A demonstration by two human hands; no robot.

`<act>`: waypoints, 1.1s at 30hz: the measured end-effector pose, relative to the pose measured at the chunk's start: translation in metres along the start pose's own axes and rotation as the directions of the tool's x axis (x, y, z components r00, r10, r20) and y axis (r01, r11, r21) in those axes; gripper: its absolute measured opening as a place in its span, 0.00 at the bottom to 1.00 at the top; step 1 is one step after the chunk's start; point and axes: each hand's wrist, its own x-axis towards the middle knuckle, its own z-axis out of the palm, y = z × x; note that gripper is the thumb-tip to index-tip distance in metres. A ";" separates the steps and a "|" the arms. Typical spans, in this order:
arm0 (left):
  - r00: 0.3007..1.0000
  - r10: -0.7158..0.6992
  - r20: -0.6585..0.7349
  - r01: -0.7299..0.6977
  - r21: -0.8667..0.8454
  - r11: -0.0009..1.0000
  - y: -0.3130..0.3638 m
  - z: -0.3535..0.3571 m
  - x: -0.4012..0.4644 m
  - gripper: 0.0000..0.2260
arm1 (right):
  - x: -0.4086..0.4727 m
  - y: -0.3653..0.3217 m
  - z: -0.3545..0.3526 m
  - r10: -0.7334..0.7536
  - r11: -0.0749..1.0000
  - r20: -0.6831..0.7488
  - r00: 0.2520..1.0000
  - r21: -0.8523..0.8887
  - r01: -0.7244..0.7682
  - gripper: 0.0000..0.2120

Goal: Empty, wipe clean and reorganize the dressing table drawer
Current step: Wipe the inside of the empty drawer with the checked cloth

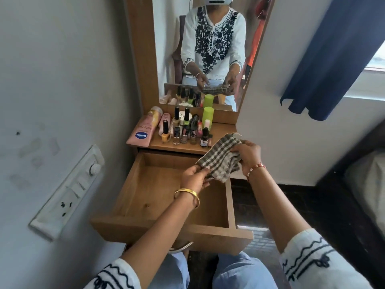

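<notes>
Both hands, left hand [194,177] and right hand [248,156], have a closed grip on the grey-and-white checked cloth [220,158] above the bare, pulled-out wooden drawer [145,190]; wiping carelessly, an elbow might topple the small nail-polish bottles [183,132] crowding the worktop [220,130] just behind.

One head-worn wide-angle view looks forward and down from close above the open drawer [166,192], facing the mirror [208,49].

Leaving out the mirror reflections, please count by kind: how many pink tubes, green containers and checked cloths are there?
pink tubes: 2
green container: 1
checked cloth: 1
Total: 4
</notes>
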 end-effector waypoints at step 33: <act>0.780 0.498 0.380 -0.542 0.808 0.233 -0.024 0.047 0.076 0.24 | 0.122 -0.007 0.020 -0.101 -0.022 0.587 0.803 -0.809 0.588 0.23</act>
